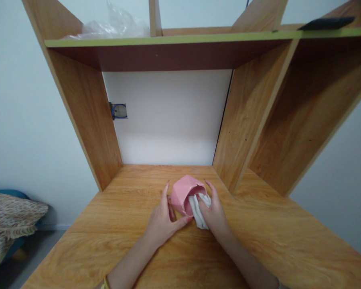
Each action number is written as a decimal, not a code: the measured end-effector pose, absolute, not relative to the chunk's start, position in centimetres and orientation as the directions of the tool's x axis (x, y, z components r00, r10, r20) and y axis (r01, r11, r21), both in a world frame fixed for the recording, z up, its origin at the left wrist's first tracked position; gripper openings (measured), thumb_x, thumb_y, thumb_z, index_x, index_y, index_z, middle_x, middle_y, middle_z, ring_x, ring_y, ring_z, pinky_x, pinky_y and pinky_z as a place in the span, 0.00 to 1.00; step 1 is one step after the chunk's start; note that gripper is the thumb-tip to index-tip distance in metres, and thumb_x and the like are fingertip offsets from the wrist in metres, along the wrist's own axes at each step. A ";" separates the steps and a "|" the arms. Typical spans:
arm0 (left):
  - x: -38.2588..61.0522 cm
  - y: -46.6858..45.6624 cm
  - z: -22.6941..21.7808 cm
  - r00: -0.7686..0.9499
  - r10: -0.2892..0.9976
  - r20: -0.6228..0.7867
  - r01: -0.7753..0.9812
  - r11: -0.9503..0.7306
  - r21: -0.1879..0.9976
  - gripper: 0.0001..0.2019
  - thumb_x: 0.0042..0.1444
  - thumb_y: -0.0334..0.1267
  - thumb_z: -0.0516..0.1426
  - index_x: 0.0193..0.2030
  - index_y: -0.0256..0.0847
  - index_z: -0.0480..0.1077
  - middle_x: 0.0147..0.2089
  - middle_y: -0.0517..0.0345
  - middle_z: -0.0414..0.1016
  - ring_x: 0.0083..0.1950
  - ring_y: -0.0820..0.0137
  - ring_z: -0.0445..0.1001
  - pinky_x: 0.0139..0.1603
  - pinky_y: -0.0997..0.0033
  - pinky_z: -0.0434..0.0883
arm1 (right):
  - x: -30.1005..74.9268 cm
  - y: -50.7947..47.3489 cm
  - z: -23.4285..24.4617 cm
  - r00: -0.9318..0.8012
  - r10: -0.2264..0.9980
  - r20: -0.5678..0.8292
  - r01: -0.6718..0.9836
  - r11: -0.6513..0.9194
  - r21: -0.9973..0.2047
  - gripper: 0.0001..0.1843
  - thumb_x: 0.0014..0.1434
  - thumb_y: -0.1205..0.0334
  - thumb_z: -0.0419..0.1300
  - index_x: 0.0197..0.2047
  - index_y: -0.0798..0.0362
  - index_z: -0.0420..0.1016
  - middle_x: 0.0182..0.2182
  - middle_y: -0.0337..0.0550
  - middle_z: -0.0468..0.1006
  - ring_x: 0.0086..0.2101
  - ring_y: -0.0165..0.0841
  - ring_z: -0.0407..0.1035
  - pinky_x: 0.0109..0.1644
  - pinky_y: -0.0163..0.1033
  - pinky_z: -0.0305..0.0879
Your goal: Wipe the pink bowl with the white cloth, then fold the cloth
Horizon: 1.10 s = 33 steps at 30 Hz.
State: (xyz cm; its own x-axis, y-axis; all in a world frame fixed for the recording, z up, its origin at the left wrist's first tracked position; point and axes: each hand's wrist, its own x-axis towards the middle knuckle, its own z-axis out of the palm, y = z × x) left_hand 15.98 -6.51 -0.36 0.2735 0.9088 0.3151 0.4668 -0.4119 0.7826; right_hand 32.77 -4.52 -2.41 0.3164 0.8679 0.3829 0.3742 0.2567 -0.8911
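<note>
A pink faceted pot (pixel 185 186) is tilted on its side just above or on the wooden desk, its mouth turned to the right and toward me. Around its left side and lower rim, my left hand (pixel 165 220) grips it with thumb and fingers. My right hand (pixel 213 210) holds a white cloth (pixel 197 212), pushing part of it into the pot's mouth, with one finger stretched along the outer rim. The rest of the cloth hangs below the rim. The inside of the pot is partly hidden by the cloth.
The wooden desk (pixel 132 253) has upright side panels and a shelf (pixel 168 40) with a green edge above. Clear plastic wrapping (pixel 117 26) and a dark flat object (pixel 327 23) lie up there. A wall socket opening (pixel 119 111) shows wires. A woven cover (pixel 12 212) is at far left.
</note>
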 end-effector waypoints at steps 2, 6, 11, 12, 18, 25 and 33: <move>16.3 -6.6 -0.6 0.294 0.911 0.290 0.425 -0.397 0.814 0.51 0.44 0.50 0.59 0.63 0.37 0.27 0.43 0.50 0.69 0.32 0.68 0.71 0.35 0.67 0.68 | 32.7 -4.4 -2.5 0.340 0.852 0.397 0.344 0.280 -0.896 0.30 0.50 0.58 0.52 0.57 0.54 0.53 0.42 0.50 0.73 0.39 0.36 0.70 0.41 0.39 0.65; 16.9 -6.9 -1.2 0.282 0.883 0.375 0.288 -0.450 0.845 0.45 0.45 0.46 0.60 0.62 0.35 0.36 0.52 0.44 0.63 0.51 0.61 0.65 0.49 0.62 0.64 | 32.1 -4.5 -2.4 0.305 0.867 0.394 0.223 0.337 -0.915 0.31 0.50 0.58 0.53 0.57 0.53 0.51 0.43 0.49 0.72 0.39 0.35 0.69 0.41 0.39 0.66; 17.0 -7.0 -1.2 0.240 0.898 0.368 0.295 -0.428 0.854 0.34 0.47 0.42 0.58 0.56 0.35 0.45 0.51 0.45 0.63 0.50 0.62 0.65 0.48 0.63 0.64 | 31.5 -4.6 -2.1 0.271 0.906 0.326 0.245 0.262 -0.933 0.35 0.47 0.59 0.55 0.58 0.55 0.49 0.35 0.45 0.75 0.32 0.34 0.71 0.37 0.38 0.67; 17.0 -7.0 -1.2 0.232 0.901 0.367 0.305 -0.425 0.852 0.33 0.46 0.42 0.58 0.55 0.36 0.46 0.50 0.46 0.64 0.48 0.63 0.67 0.47 0.63 0.65 | 31.6 -4.6 -2.0 0.275 0.908 0.316 0.287 0.236 -0.929 0.36 0.47 0.59 0.56 0.58 0.55 0.49 0.34 0.45 0.75 0.32 0.35 0.71 0.36 0.38 0.67; 17.0 -7.1 -0.7 0.211 0.910 0.357 0.376 -0.413 0.830 0.33 0.44 0.41 0.59 0.54 0.35 0.48 0.45 0.48 0.68 0.44 0.63 0.69 0.42 0.65 0.67 | 32.0 -4.4 -2.0 0.305 0.910 0.281 0.441 0.126 -0.889 0.38 0.44 0.58 0.58 0.58 0.54 0.51 0.31 0.43 0.75 0.30 0.37 0.71 0.33 0.39 0.66; 17.2 -7.4 -0.4 0.184 0.911 0.368 0.428 -0.412 0.805 0.32 0.43 0.40 0.59 0.53 0.36 0.50 0.42 0.50 0.70 0.40 0.65 0.72 0.40 0.66 0.69 | 32.1 -4.5 -1.7 0.303 0.914 0.268 0.520 0.077 -0.851 0.39 0.44 0.53 0.58 0.58 0.54 0.51 0.27 0.41 0.74 0.26 0.36 0.70 0.29 0.38 0.64; 16.6 -6.6 -1.0 0.189 0.923 0.337 0.479 -0.386 0.789 0.33 0.43 0.43 0.59 0.54 0.36 0.50 0.38 0.52 0.72 0.34 0.67 0.72 0.34 0.70 0.68 | 33.3 -4.6 -1.1 0.285 0.902 0.325 0.565 0.115 -0.817 0.40 0.44 0.53 0.58 0.59 0.52 0.49 0.23 0.37 0.71 0.24 0.34 0.68 0.28 0.35 0.62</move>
State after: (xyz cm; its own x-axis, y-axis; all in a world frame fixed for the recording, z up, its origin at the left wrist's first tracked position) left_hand 16.55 -6.63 -0.99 0.1886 0.9226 0.3366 0.4787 -0.3857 0.7887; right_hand 33.30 -4.60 -1.10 0.2851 0.9018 0.3247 0.5653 0.1154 -0.8168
